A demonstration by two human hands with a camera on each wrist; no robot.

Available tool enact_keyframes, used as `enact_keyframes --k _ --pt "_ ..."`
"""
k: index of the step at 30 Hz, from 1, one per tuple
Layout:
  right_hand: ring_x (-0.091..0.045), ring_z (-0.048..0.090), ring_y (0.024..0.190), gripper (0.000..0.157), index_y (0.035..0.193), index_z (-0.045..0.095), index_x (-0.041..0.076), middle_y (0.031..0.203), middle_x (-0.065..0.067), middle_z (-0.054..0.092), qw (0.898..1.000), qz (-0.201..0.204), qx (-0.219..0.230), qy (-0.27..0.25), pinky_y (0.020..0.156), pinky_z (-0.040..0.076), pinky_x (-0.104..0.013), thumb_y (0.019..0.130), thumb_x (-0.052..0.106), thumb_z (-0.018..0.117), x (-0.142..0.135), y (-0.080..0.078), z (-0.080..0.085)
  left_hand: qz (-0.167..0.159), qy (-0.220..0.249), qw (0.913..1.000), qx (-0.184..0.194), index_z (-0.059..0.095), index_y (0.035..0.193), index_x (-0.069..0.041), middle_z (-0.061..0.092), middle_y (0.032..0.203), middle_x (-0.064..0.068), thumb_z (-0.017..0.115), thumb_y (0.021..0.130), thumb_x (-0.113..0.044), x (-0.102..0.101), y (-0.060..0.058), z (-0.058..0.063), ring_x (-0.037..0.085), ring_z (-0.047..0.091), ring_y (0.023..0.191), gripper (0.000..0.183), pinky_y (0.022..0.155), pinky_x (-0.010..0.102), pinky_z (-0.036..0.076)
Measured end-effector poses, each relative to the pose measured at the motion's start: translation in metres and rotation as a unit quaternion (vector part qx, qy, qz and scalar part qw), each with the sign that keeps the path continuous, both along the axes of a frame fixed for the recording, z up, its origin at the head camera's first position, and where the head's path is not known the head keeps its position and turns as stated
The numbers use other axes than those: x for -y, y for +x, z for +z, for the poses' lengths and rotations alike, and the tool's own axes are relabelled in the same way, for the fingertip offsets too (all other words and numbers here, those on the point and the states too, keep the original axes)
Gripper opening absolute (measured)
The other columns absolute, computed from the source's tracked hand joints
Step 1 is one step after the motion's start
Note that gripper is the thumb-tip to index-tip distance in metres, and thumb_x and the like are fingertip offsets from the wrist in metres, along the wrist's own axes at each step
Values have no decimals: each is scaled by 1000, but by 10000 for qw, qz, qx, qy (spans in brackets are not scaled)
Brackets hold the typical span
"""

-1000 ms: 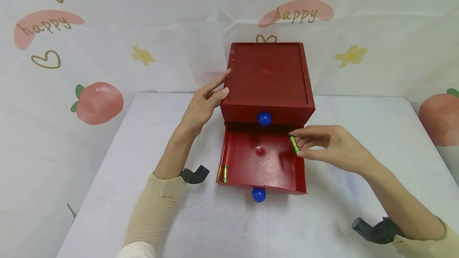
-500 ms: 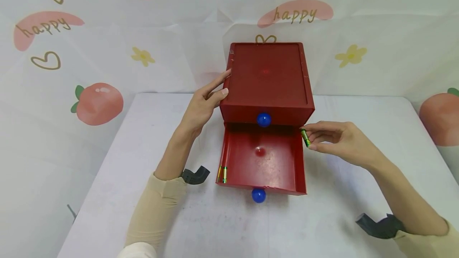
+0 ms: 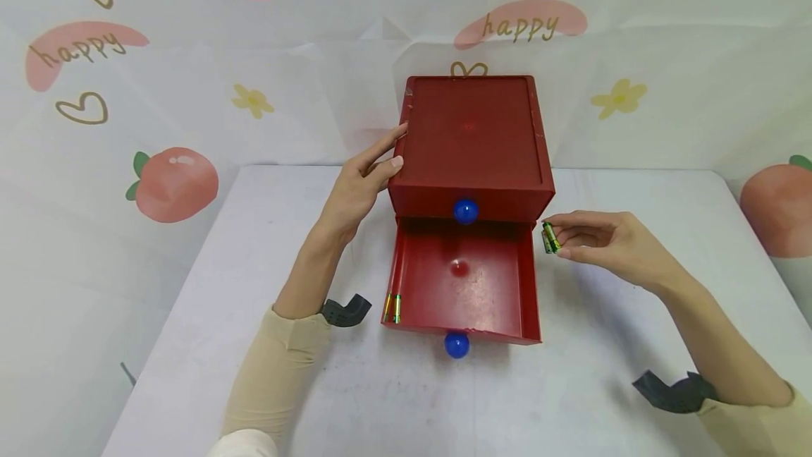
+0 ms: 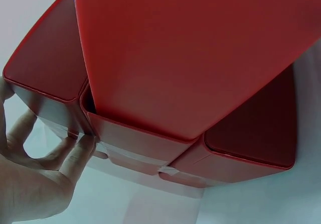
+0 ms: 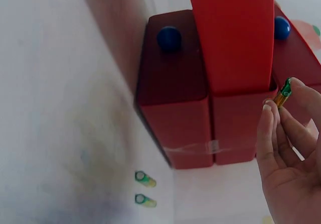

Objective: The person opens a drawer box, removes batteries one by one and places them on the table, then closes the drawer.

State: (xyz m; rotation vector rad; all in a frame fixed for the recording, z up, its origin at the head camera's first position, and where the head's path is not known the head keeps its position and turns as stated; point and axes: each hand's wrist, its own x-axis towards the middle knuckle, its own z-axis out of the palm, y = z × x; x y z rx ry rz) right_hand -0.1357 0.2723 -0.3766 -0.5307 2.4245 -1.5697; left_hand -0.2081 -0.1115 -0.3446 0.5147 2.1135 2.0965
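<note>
A red drawer cabinet (image 3: 472,132) stands at the back of the table, one red drawer (image 3: 482,288) pulled out. Against its left side rests my left hand (image 3: 355,192), fingers fairly straight; the left wrist view shows these fingers (image 4: 75,158) touching the cabinet wall. My right hand (image 3: 612,245) pinches a small green and gold battery (image 3: 552,238) between thumb and fingertips, just right of the cabinet. In the drawer's front left corner lies a battery (image 3: 397,308), with a similar shape beside it that may be a reflection. Two more batteries (image 5: 145,179) appear on the table in the right wrist view.
Blue ball knobs (image 3: 466,211) stick out from the drawer fronts. The white table (image 3: 406,400) reaches back to a printed cloth (image 3: 317,55). Dark curved mounts (image 3: 677,393) sit on both wrists.
My right hand has moved right and slightly back with the battery, from over the open drawer to beside the cabinet. The left hand has stayed on the cabinet's side.
</note>
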Motion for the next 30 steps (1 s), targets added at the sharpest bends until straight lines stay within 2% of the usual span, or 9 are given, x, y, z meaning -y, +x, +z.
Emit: enact_keyframes --k 7,11,14,18,21,28,30 --pt "-14 68 91 40 129 63 -2 104 -4 71 9999 -71 74 -122 79 56 -21 90 1 71 -8 -3 -7 -19 53 10000 63 44 151 -21 43 152 -7 54 103 -18 -2 1 3 22 55 123 50 106 39 44" --pt "-11 68 92 40 129 62 -3 105 -2 71 9998 -165 92 -59 80 55 -19 90 1 71 -14 -5 -12 -16 25 9999 98 43 152 -16 43 152 -4 52 103 -16 -4 9 15 22 56 121 50 106 38 44" --pt "-10 68 92 41 129 61 -4 105 -1 71 9997 -216 111 -4 81 55 -18 90 2 72 -18 -6 -17 -8 -10 9999 117 44 152 -15 44 152 -4 53 102 -16 -5 15 23 23 55 123 50 107 39 43" --pt "-8 68 91 41 128 61 -5 104 -2 71 9996 -237 43 110 80 54 -17 90 2 72 -24 -7 -23 7 -43 9999 135 44 151 -17 44 152 -5 53 102 -17 -5 17 24 22 54 125 50 109 40 42" --pt "-7 68 91 40 127 62 -6 103 -1 72 9997 -226 -20 113 79 54 -16 89 0 72 -29 -9 -27 32 -50 9999 148 45 151 -18 44 151 -6 53 102 -17 -5 17 23 21 54 124 50 108 40 42" --pt "-6 68 89 40 125 60 -11 102 1 71 9998 -149 -115 12 77 55 -18 87 -5 71 -36 -9 -41 36 72 10000 45 51 146 -31 45 150 -10 57 102 -23 0 0 -2 20 55 124 45 108 40 42" --pt "-6 68 88 40 125 60 -11 101 0 71 9998 -150 -132 31 75 56 -18 87 -6 72 -37 -9 -45 39 81 10000 40 52 146 -32 46 149 -10 57 102 -23 -1 -1 -2 21 55 124 45 108 40 43"
